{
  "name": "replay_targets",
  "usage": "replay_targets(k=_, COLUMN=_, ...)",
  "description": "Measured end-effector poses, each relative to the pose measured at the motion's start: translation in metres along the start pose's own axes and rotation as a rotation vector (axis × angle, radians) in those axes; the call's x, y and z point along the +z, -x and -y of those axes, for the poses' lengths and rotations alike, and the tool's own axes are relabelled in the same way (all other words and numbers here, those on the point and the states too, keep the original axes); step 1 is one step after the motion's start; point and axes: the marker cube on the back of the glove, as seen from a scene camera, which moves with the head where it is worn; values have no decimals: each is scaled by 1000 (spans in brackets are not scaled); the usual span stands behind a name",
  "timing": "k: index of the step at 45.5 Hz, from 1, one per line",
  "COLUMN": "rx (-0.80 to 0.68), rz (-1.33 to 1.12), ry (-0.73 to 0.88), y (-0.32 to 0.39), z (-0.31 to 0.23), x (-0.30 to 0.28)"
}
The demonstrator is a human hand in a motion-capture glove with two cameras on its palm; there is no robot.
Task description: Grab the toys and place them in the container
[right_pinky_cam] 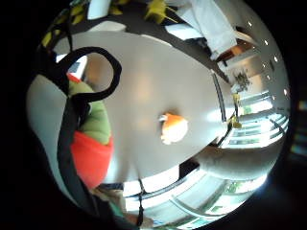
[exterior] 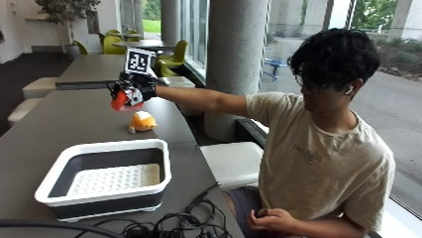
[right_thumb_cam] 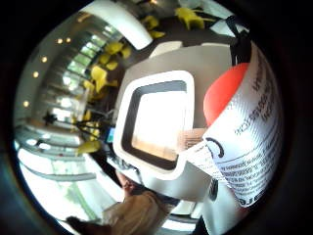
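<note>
My gloved right hand (exterior: 135,89) is raised above the far part of the grey table (exterior: 53,129) and grips a red and green soft toy (exterior: 120,101). The same toy (right_pinky_cam: 91,143) fills one side of the little finger side view, and its red body with a white printed label (right_thumb_cam: 244,122) crowds the thumb side view. An orange and yellow toy (exterior: 142,121) lies on the table just below and beside the hand; it shows as a small orange toy (right_pinky_cam: 172,127) on the tabletop. The white-rimmed dark container (exterior: 105,178) stands nearer the front, its container rim (right_thumb_cam: 156,83) visible past the held toy.
A tangle of black cables (exterior: 178,223) lies at the table's front edge beside the container. White stools (exterior: 234,161) stand along the table's right side, with a concrete column (exterior: 234,59) behind. Yellow chairs (exterior: 168,52) sit at the far end.
</note>
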Motion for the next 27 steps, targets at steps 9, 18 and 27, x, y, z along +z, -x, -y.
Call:
replay_targets(k=9, rx=-104, rz=49, ry=-1, y=97, z=4, x=-17)
replay_targets(k=18, rx=-153, rz=51, ry=4, y=165, z=15, x=-20)
replay_targets(k=27, rx=-197, rz=72, ry=16, y=212, z=32, x=-15)
